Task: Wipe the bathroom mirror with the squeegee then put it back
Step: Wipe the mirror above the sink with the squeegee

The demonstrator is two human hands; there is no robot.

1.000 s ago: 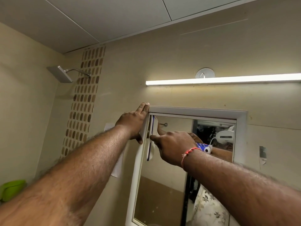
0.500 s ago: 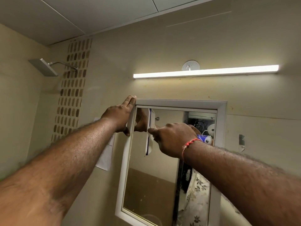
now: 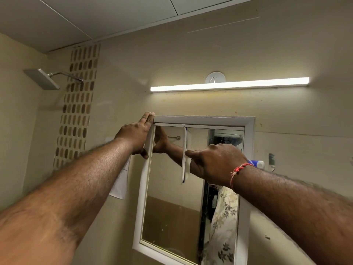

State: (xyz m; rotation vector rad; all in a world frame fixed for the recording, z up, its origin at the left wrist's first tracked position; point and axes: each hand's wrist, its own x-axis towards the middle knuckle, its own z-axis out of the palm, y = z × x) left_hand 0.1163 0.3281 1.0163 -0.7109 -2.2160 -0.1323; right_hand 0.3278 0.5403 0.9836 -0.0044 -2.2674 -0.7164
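A white-framed bathroom mirror (image 3: pixel 172 213) hangs on the beige wall ahead. My left hand (image 3: pixel 136 133) grips the frame's upper left corner, fingers flat on the outside, thumb on the inner edge. My right hand (image 3: pixel 214 161) holds a white squeegee (image 3: pixel 185 163), its blade standing vertically against the upper glass, a little left of the mirror's middle. The handle is hidden inside my fist. A red thread sits on my right wrist.
A lit tube light (image 3: pixel 229 86) runs above the mirror. A shower head (image 3: pixel 43 79) juts out at the upper left beside a strip of brown mosaic tiles (image 3: pixel 76 104). A paper sheet (image 3: pixel 120 180) hangs left of the frame. A blue-and-white tube (image 3: pixel 257 163) sits right of my wrist.
My right hand has slid the squeegee to the right across the upper glass, away from the left frame edge. My left hand stays on the corner. My view has shifted.
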